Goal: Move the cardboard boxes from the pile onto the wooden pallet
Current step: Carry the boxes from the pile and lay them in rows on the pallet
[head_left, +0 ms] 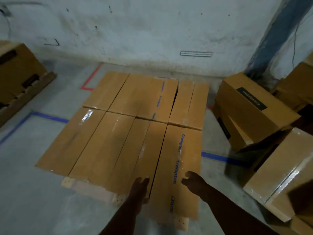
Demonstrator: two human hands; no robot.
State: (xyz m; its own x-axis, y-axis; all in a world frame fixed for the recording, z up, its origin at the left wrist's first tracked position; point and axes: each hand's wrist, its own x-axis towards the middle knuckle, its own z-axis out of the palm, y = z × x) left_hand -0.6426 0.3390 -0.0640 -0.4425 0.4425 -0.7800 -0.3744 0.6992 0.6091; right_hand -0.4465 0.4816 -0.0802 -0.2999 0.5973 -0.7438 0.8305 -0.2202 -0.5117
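Several long flat cardboard boxes lie side by side in two rows on a low wooden pallet [88, 187], whose front edge pokes out beneath them. The nearest right box [181, 167] carries blue lettering along its tape. My left hand [139, 187] hovers over the seam at that box's left edge, fingers extended and holding nothing. My right hand [192, 179] floats just above the same box's top near the lettering, fingers loosely curled and apart, gripping nothing. A pile of cardboard boxes [250, 107] stands to the right of the pallet.
More boxes [277, 168] crowd the near right corner. At far left a box [18, 72] rests on another pallet [28, 97]. Blue tape [49, 117] and red tape [89, 78] mark the concrete floor. A stained wall closes the back, with a blue pillar [274, 36] at right.
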